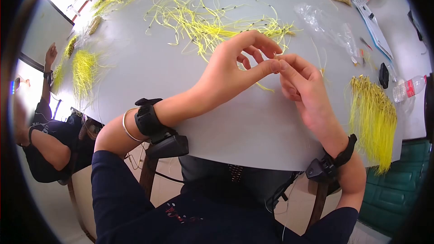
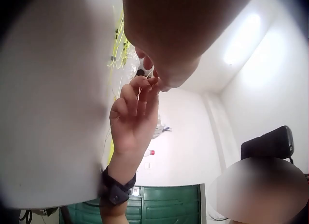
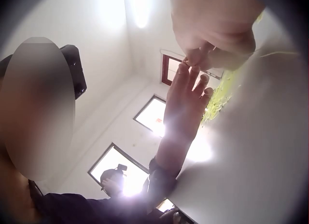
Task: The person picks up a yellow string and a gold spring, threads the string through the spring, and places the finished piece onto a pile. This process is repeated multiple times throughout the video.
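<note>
Over the middle of the table, both hands meet fingertip to fingertip. My left hand (image 1: 221, 65) pinches a small gold-coloured piece (image 1: 276, 56) between thumb and forefinger, its other fingers bent loosely. From the right, my right hand (image 1: 312, 92) pinches at the same piece with thumb and forefinger; the fingertips cover most of it. A yellow strand (image 1: 265, 87) shows below the left thumb. Just beyond the hands lies a loose heap of yellow strands (image 1: 199, 25) with small dark bits along them. In the left wrist view, the right hand's fingers (image 2: 128, 96) are curled towards the left hand.
A bundle of yellow strands (image 1: 373, 124) with golden tops hangs over the table's right edge. Near it are a black object (image 1: 384, 76) and a plastic bottle (image 1: 409, 89). Clear plastic bags (image 1: 332, 29) lie at the back right. At left is another yellow bundle (image 1: 84, 72), beside another person.
</note>
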